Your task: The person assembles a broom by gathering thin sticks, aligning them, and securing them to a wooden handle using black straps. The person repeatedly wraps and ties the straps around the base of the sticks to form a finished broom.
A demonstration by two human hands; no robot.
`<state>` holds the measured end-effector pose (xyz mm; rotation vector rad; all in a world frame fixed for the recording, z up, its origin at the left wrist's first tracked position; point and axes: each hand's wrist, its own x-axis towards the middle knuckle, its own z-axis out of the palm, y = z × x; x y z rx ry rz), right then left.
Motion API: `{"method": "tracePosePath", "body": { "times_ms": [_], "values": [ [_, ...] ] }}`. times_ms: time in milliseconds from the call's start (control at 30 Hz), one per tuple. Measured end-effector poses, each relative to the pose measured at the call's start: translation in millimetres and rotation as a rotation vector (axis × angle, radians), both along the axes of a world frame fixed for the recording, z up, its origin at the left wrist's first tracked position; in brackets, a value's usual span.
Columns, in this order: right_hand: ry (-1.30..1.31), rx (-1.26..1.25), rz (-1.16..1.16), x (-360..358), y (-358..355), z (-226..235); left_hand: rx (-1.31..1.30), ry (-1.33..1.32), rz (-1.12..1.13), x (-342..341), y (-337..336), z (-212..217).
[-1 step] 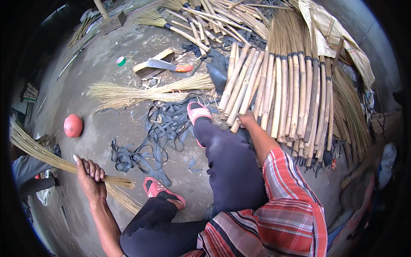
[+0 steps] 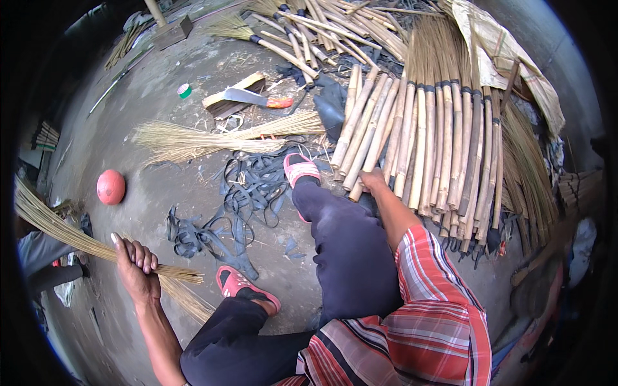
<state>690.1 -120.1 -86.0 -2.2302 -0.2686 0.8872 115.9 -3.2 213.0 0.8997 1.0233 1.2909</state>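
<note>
Left hand – around a straw bundle

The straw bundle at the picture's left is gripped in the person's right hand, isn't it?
Not quite: the head view shows the straw bundle at the picture's left gripped in the left hand; the right hand is at the bamboo poles.

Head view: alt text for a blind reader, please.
A person's left hand grips a tan straw bundle; the right hand is at the end of a pale bamboo pole. Tangled dark flat strips lie on the grey floor.
</note>
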Motion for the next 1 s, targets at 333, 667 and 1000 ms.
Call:
{"method": "tracePosePath", "body": {
  "times_ms": [333, 667, 1000],
  "values": [
    [0.176, 0.683, -0.172, 22, 9, 115, 0.032, -0.082, 0.056, -25, -3, -3],
    [-0.404, 0.748, 0.263, -29, 84, 250, 0.245, -0.189, 0.216, -57, -14, 45],
    [-1.185, 0.539, 1.467, -226, 173, 227, 0.328, -0.254, 0.547, -146, -59, 24]
  ]
}}
